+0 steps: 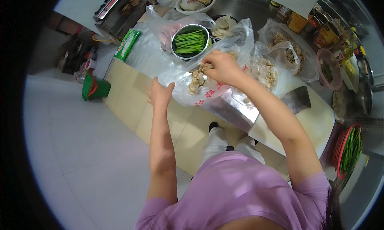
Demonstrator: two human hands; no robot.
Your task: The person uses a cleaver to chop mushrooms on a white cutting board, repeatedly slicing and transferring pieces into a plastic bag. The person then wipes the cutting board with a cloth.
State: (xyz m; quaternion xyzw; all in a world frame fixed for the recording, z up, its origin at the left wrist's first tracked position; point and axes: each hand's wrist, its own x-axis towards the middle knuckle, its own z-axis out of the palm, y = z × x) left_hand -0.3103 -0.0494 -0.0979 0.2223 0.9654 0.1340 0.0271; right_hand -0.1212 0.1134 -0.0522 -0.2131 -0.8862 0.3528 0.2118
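Observation:
My right hand (223, 66) pinches a piece of pale brown food, possibly meat, over a clear plastic bag (183, 95) with red printing. More pale brown pieces (196, 81) lie on the film just below the fingers. At the bag's left edge is my left hand (160, 93), thumb and forefinger apart with film near them. Whether its other fingers grip the film is hidden. Beyond my right hand stands a round metal container (190, 26) of cut green stalks. Another plastic bag (265, 74) of similar pieces lies to the right.
A cleaver (295, 100) rests on a white cutting board (318, 110). Farther right are a pink bowl (325, 54) and a red basket (340, 152) holding long green vegetables. Jars and bottles (325, 34) line the back right. A green bin (100, 89) stands on the left.

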